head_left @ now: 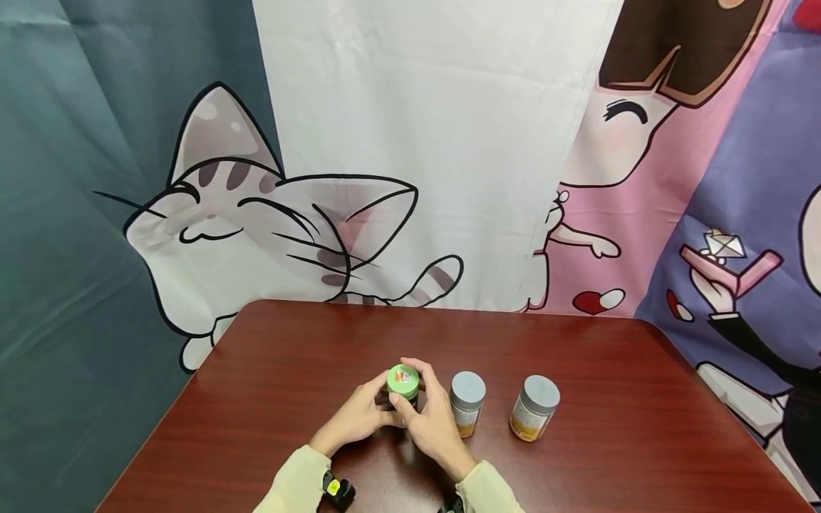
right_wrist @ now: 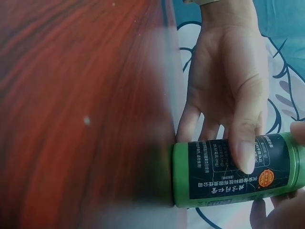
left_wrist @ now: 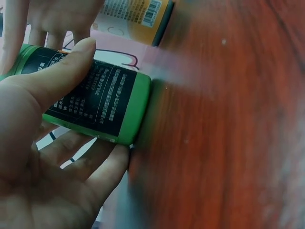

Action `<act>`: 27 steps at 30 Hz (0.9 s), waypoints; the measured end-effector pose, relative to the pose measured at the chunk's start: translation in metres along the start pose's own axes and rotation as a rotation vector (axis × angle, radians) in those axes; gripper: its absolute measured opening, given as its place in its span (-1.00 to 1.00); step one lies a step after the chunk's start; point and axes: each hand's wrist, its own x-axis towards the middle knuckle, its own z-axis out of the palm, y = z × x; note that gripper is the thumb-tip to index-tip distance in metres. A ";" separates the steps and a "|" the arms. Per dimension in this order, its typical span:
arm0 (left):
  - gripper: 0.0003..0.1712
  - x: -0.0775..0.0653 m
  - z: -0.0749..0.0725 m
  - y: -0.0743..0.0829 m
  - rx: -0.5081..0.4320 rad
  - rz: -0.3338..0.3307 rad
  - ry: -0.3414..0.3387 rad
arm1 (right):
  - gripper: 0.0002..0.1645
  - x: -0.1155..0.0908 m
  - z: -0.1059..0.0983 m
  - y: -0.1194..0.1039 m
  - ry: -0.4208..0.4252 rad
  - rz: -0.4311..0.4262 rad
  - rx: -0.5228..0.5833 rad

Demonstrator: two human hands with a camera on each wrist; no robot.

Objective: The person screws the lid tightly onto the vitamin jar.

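A green bottle with a black printed label stands upright on the table, its round green cap facing up. Around its body my left hand holds it, thumb laid across the label and fingers curled on the opposite side. My right hand grips the cap end from the right, with fingertips and thumb on either side of it. The bottle's green base sits right at the table surface in the left wrist view.
Just right of my right hand stands a grey-lidded jar with an orange and white label. A second similar jar is farther right. The dark red wooden table backs onto a cartoon-printed curtain.
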 end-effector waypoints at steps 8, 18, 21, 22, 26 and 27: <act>-0.25 0.006 0.003 -0.020 0.043 -0.010 0.045 | -0.40 0.000 0.003 -0.004 0.092 0.014 -0.022; -0.26 0.006 0.002 -0.019 0.161 0.048 0.074 | -0.43 0.000 0.006 -0.008 0.170 0.014 -0.034; -0.24 0.006 0.001 -0.015 0.181 0.058 0.070 | -0.43 0.000 0.006 -0.010 0.153 0.034 -0.052; -0.23 0.005 0.000 -0.013 0.176 0.054 0.065 | -0.42 0.001 0.005 -0.010 0.142 0.039 -0.057; -0.23 0.002 -0.001 0.004 0.147 0.042 0.042 | -0.39 0.001 0.002 -0.008 0.085 0.051 -0.051; -0.23 0.002 -0.001 0.008 0.141 0.040 0.037 | -0.38 0.002 0.001 -0.007 0.070 0.052 -0.036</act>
